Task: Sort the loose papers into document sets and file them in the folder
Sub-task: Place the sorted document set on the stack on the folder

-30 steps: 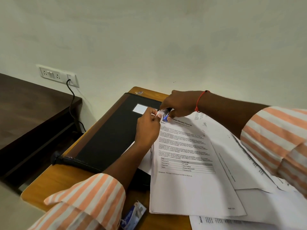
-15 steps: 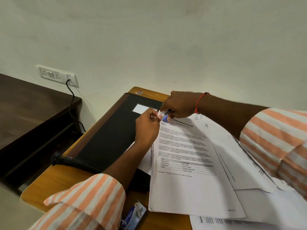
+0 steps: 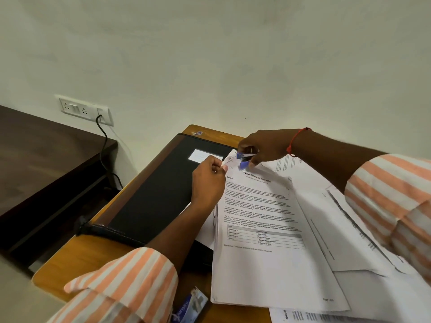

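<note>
Over the papers (image 3: 268, 271), the right hand (image 3: 263, 145) half hides a blue tool (image 3: 243, 163).

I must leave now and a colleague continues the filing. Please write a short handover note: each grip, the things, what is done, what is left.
Left grip: pinches the top corner of the top set.
Right grip: holds a blue stapler at that corner.
Folder: closed on the desk, left of the set.
Done: one set stacked; stapled or not, I cannot tell.
Left: fasten it, sort the loose sheets at right, file all in the folder.
</note>
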